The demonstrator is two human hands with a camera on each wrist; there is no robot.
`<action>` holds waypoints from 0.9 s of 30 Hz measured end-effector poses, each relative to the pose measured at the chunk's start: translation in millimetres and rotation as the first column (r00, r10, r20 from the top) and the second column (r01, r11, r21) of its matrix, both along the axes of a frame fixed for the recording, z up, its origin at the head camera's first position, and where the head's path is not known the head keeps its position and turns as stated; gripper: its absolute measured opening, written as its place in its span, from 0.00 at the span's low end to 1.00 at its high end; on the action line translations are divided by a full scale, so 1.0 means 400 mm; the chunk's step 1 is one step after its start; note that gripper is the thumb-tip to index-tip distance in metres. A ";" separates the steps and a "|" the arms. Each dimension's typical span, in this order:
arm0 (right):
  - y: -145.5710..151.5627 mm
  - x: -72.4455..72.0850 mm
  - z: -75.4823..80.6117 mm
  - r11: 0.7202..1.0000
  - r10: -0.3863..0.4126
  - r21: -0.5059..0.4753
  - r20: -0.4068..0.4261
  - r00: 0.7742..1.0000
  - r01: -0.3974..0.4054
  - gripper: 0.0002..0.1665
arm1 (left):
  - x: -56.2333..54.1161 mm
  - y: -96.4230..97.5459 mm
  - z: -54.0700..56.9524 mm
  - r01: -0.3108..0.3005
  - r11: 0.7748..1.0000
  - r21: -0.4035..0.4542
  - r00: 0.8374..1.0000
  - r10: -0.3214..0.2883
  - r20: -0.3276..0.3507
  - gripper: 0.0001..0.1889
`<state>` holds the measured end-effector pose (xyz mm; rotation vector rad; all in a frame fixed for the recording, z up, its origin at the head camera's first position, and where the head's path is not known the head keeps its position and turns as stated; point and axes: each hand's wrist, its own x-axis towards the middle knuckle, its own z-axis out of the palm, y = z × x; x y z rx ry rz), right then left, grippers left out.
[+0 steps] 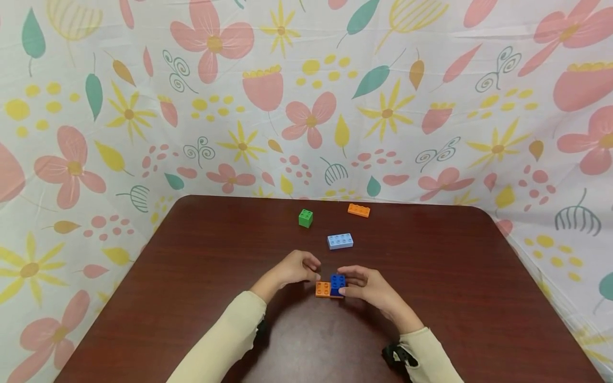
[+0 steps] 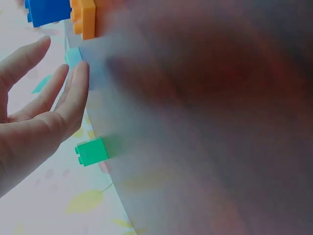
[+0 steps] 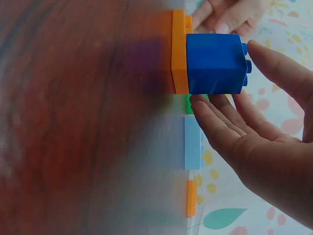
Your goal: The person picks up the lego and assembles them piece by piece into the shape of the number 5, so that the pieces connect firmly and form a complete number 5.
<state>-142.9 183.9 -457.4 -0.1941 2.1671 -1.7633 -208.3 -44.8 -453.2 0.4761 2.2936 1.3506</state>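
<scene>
A blue building brick (image 1: pixel 337 282) sits on the right half of an orange flat brick (image 1: pixel 323 289), whose studs show on the left half. My right hand (image 1: pixel 373 287) holds the blue brick, thumb at its near right side and fingers behind it. In the right wrist view the thumb tip is by the studs of the blue brick (image 3: pixel 215 63). Left of the orange flat brick, my left hand (image 1: pixel 294 268) is held with loosely bent fingers and nothing in them. The left wrist view shows its fingers apart from the bricks.
Beyond the hands lie a light blue brick (image 1: pixel 340 241), a green brick (image 1: pixel 305 218) and a second orange flat brick (image 1: pixel 358 210). They rest on a dark brown table (image 1: pixel 215 239). A flower-patterned cloth (image 1: pixel 306 69) hangs behind the table and along its sides.
</scene>
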 end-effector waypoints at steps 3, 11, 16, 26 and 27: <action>0.002 -0.001 -0.003 1.000 0.001 -0.016 0.007 1.000 -0.001 0.33 | -0.015 0.010 0.010 -0.027 1.000 0.007 0.998 0.027 -0.050 0.18; 0.004 -0.003 -0.010 1.000 0.005 -0.019 0.026 1.000 -0.004 0.33 | -0.058 0.053 0.010 -0.118 0.992 0.036 0.972 0.122 -0.201 0.21; -0.006 0.000 -0.006 0.999 -0.023 -0.043 0.065 0.998 0.026 0.33 | -0.085 0.086 0.006 -0.181 0.983 0.040 0.955 0.185 -0.231 0.23; -0.014 0.005 -0.018 0.991 -0.101 -0.069 0.135 0.986 0.111 0.34 | -0.122 0.140 -0.017 -0.202 0.979 -0.007 0.936 0.191 -0.295 0.27; -0.014 0.005 -0.020 0.991 -0.105 -0.072 0.139 0.985 0.116 0.34 | -0.125 0.144 -0.019 -0.206 0.978 -0.016 0.938 0.193 -0.288 0.27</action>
